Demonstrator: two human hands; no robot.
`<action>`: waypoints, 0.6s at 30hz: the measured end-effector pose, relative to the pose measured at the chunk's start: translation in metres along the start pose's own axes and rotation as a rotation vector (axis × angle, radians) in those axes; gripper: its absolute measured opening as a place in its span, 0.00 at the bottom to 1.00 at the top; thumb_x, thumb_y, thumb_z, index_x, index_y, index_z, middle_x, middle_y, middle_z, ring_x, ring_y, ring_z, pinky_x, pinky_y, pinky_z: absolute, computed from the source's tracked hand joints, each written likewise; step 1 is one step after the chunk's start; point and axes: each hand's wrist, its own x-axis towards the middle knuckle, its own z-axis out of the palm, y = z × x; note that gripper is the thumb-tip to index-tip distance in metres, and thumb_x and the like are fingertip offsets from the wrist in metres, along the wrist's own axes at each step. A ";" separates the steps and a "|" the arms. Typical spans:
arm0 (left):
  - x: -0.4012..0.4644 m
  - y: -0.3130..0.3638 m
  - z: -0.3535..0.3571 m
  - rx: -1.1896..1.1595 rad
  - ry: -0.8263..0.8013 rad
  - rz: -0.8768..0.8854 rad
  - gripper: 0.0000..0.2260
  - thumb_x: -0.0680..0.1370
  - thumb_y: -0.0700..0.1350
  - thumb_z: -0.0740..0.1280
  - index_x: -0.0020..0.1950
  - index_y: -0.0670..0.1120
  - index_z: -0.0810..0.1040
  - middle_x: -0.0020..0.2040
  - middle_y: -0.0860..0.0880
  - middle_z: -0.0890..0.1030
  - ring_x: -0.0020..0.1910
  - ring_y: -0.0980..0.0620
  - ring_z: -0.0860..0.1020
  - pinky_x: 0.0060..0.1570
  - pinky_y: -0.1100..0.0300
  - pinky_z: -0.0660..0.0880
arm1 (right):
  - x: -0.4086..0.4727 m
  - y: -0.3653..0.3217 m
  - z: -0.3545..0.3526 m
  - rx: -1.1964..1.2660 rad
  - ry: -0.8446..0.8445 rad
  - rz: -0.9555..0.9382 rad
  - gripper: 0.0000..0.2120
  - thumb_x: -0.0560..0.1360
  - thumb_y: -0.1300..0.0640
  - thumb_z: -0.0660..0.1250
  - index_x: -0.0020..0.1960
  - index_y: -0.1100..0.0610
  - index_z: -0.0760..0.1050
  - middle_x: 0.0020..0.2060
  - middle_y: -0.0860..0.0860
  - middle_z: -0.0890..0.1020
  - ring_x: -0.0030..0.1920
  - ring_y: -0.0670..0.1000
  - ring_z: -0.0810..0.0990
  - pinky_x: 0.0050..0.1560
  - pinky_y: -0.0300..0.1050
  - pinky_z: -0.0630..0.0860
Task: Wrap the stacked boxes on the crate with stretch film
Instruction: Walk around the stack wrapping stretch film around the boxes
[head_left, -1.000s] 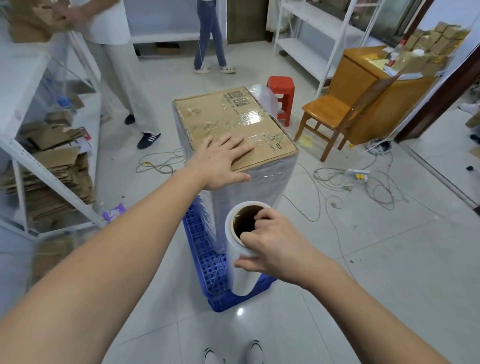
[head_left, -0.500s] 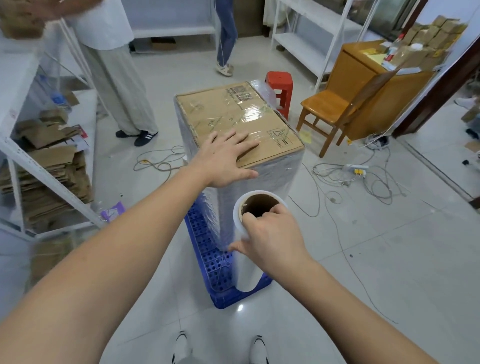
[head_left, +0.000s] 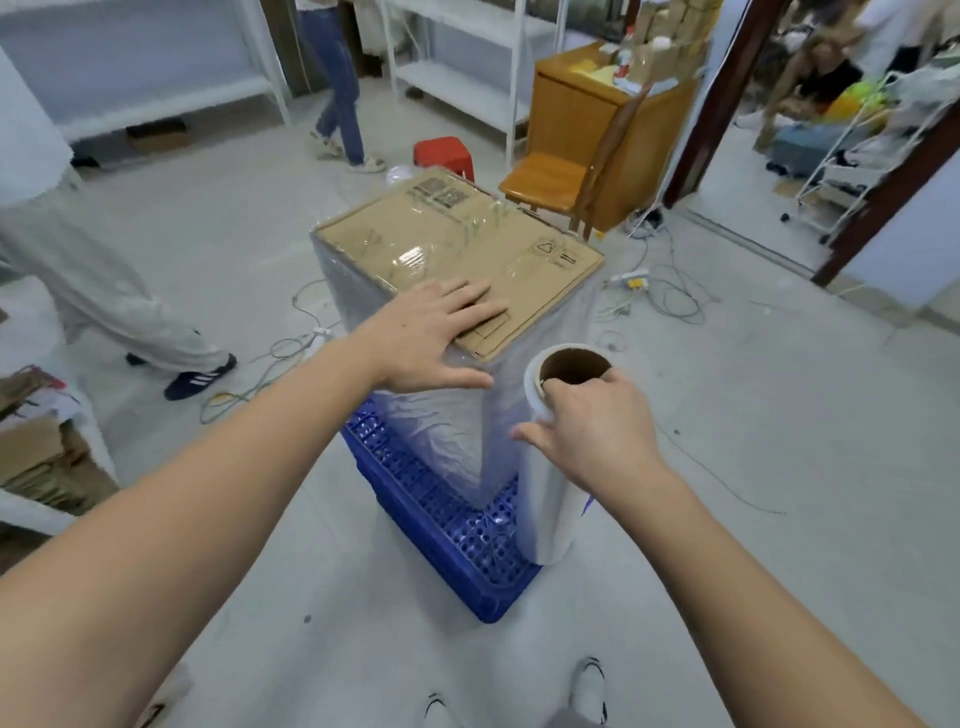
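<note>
The stacked boxes (head_left: 457, 244) stand on a blue perforated crate (head_left: 441, 519) in the middle of the floor; their sides are covered in cloudy stretch film, the cardboard top shows. My left hand (head_left: 431, 338) lies flat with straight fingers on the near corner of the top box. My right hand (head_left: 592, 431) grips the top of an upright stretch film roll (head_left: 550, 499), fingers hooked into its cardboard core. The roll hangs beside the stack's near right corner, with film running from it onto the stack.
A wooden chair (head_left: 566, 182), a red stool (head_left: 441, 153) and a wooden cabinet (head_left: 582, 114) stand behind the stack. Cables (head_left: 670, 296) lie on the floor to the right and left. Two people (head_left: 104, 306) walk nearby. Shelves with flattened cardboard (head_left: 41, 457) are at the left.
I have stepped around the stack to the right, so its corner now faces me. The roll moved right with my right hand, drawing film. My left hand stays on the top box.
</note>
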 end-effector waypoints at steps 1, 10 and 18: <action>0.001 0.000 0.003 0.036 0.013 0.008 0.44 0.75 0.80 0.52 0.85 0.59 0.49 0.85 0.49 0.51 0.83 0.47 0.51 0.81 0.48 0.47 | 0.001 -0.002 0.000 0.019 0.006 0.019 0.23 0.75 0.31 0.59 0.39 0.51 0.69 0.33 0.47 0.77 0.44 0.53 0.78 0.44 0.44 0.59; 0.004 0.000 0.011 0.103 0.024 0.016 0.43 0.76 0.79 0.47 0.85 0.58 0.44 0.85 0.49 0.47 0.84 0.48 0.48 0.82 0.47 0.46 | -0.026 -0.017 -0.016 0.138 -0.143 -0.133 0.20 0.74 0.36 0.66 0.35 0.50 0.66 0.29 0.42 0.67 0.49 0.51 0.71 0.43 0.42 0.58; 0.002 0.002 0.009 0.096 0.023 -0.002 0.43 0.76 0.79 0.47 0.85 0.58 0.43 0.85 0.50 0.46 0.84 0.48 0.47 0.82 0.46 0.46 | -0.031 -0.030 -0.025 0.245 -0.265 -0.325 0.21 0.70 0.43 0.72 0.31 0.46 0.61 0.31 0.39 0.66 0.50 0.49 0.70 0.48 0.42 0.69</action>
